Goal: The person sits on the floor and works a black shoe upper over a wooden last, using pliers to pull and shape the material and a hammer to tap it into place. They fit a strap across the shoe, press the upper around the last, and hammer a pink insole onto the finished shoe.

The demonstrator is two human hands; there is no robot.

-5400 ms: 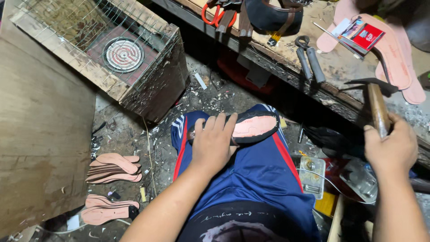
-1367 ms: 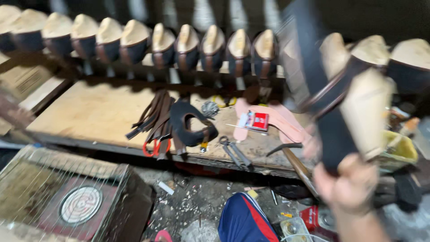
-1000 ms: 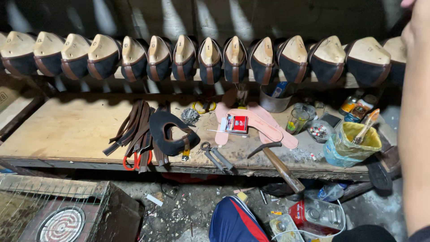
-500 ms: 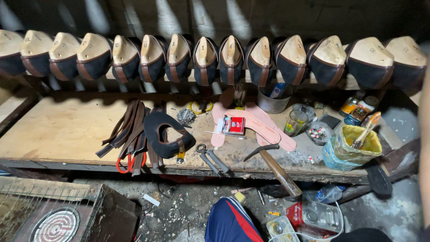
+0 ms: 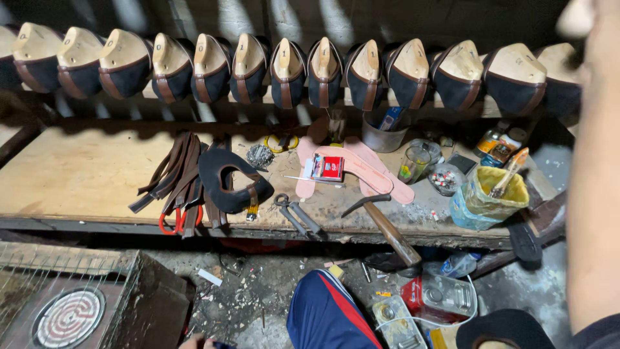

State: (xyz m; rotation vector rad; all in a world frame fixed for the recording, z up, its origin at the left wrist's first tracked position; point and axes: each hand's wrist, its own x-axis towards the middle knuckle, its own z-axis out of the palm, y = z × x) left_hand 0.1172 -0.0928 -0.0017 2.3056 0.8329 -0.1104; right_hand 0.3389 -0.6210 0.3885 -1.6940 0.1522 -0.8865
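Note:
My right forearm point(image 5: 594, 194) rises along the right edge, and my right hand point(image 5: 604, 32) is blurred at the top corner, mostly out of frame, near the end of a long row of lasted black shoes point(image 5: 323, 71). What it holds is hidden. Only a sliver of my left hand point(image 5: 192, 342) shows at the bottom edge. A hammer point(image 5: 387, 226) lies untouched on the wooden bench point(image 5: 77, 174), beside pliers point(image 5: 298, 216).
The bench also holds brown straps point(image 5: 174, 171), red-handled scissors point(image 5: 174, 221), a black upper point(image 5: 226, 181), pink insoles point(image 5: 365, 169), a small red box point(image 5: 329, 168), a tin cup point(image 5: 381, 134) and a glue pot with a brush point(image 5: 491, 194). A wire-covered heater box point(image 5: 71, 313) stands lower left beside my blue-trousered knee point(image 5: 329, 317).
My view rose from my lap to the bench. The hammer left my right hand and lies on the bench. My right arm carried a lasted shoe up toward the rack.

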